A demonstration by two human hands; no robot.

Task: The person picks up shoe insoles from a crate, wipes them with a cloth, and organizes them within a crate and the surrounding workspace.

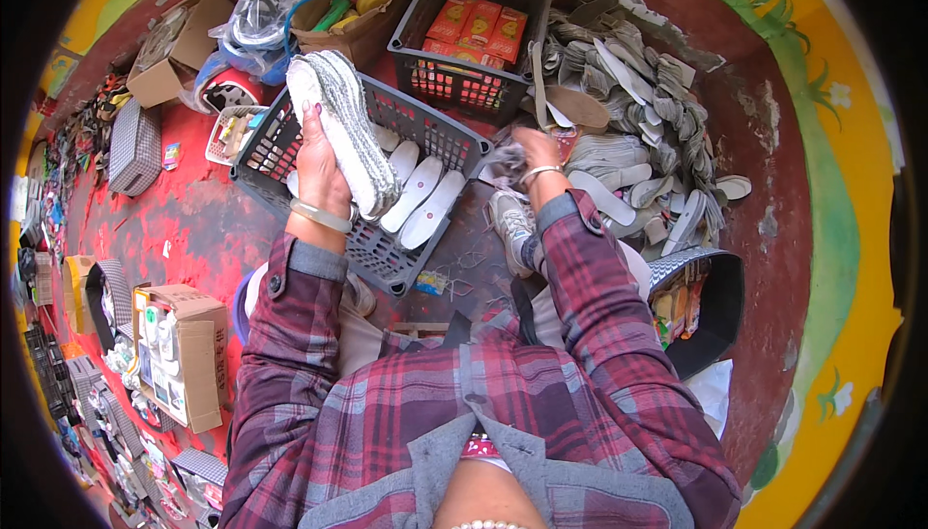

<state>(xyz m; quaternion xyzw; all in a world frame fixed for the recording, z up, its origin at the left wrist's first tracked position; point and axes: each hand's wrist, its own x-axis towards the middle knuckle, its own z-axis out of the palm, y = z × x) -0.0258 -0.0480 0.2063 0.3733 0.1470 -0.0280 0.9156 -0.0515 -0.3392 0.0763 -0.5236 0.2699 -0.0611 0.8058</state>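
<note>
My left hand (pixel 322 167) is closed around a thick stack of insoles (pixel 340 123), white on top with grey layered edges, held upright over a black plastic crate (pixel 261 157). White insoles (pixel 425 202) lie side by side in that crate. To the right, my right hand (pixel 537 150) is curled and slightly blurred, beside the crate's right corner. A greyish, wispy thing (pixel 503 160) shows at its fingers; what it is I cannot make out. Close by on the right lies a large heap of grey and white insoles (pixel 628 94), some bundled in stacks.
A second black crate (pixel 474 85) at the back holds red boxes (pixel 480 27). Cardboard boxes (pixel 174 51) and plastic-wrapped goods (pixel 263 22) stand at the far left. Another carton (pixel 208 360) is at my left. A dark bin (pixel 715 321) with packets sits at my right.
</note>
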